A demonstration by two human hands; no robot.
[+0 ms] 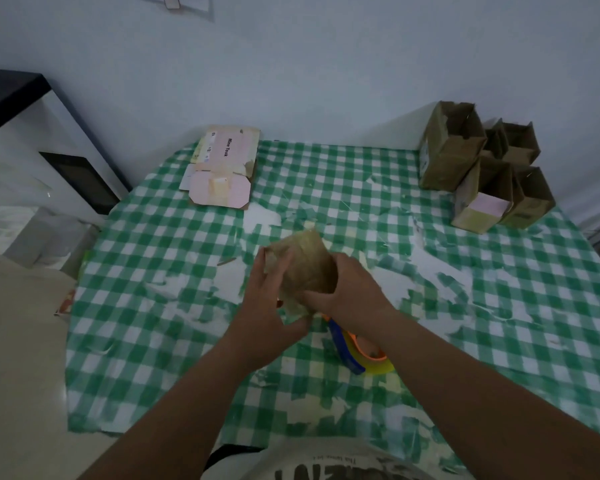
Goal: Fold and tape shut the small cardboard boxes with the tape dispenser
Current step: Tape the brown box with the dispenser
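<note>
While both hands clasp small box above table centre, left hand and right hand curled round it; tape dispenser lies just behind right wrist, toward near edge, long axis seemingly diagonal; right hand nearer.

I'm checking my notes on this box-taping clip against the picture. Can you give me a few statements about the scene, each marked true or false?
1. Both hands hold one small box above the table. True: the left hand and right hand grip the box.
2. The tape dispenser is in the right hand. False: the tape dispenser lies on the tablecloth, below the right wrist.
3. A stack of flat boxes lies at the table's far left. True: flat boxes.
4. The group of boxes at the far right is taped shut. False: those standing boxes have open tops.
</note>
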